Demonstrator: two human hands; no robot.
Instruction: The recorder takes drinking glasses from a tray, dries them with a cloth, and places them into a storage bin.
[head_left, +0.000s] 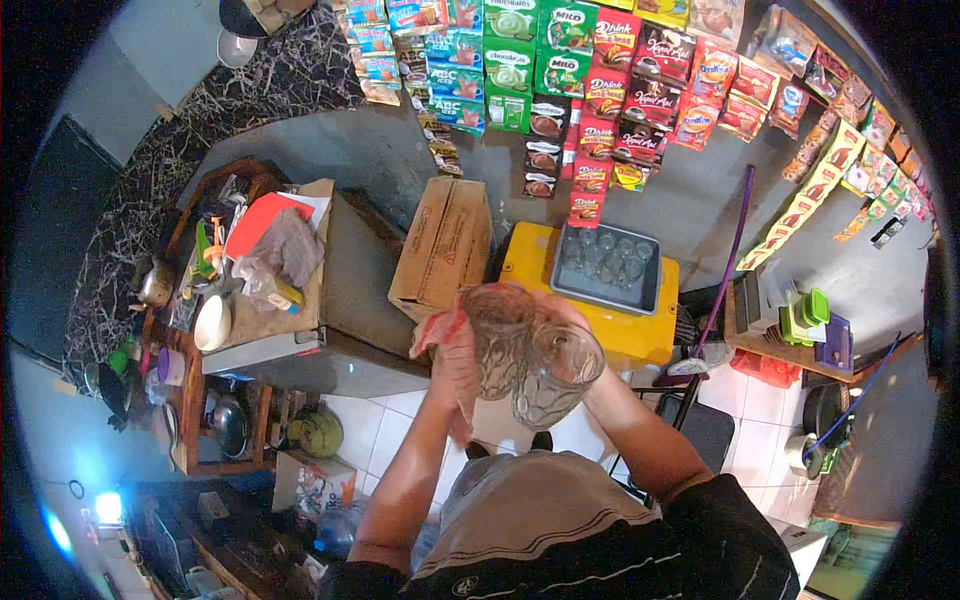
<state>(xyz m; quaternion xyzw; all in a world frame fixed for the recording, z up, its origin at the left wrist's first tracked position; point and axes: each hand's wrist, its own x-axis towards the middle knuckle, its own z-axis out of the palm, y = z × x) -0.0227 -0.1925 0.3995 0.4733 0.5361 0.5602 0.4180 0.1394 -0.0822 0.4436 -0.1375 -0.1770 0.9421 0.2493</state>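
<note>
Two clear glass mugs, a left one (501, 341) and a right one (559, 379), are held up in front of my body, side by side and tilted. A red-and-white cloth (459, 409) drapes over my left hand (442, 367), which grips it against the side of the left mug. Most of those fingers are hidden behind the cloth and glass. Behind the right mug, my right hand (568, 311) wraps round it, its fingers partly showing past the rim. Whether the mugs touch each other is hard to tell.
A grey plastic tray (570, 289) of several glasses stands on a yellow box (517, 262). Left of it is a cardboard carton (442, 244). A cluttered counter (292, 319) holds a white bowl (213, 322) and a grey rag (289, 244). Drink sachets (570, 71) hang ahead.
</note>
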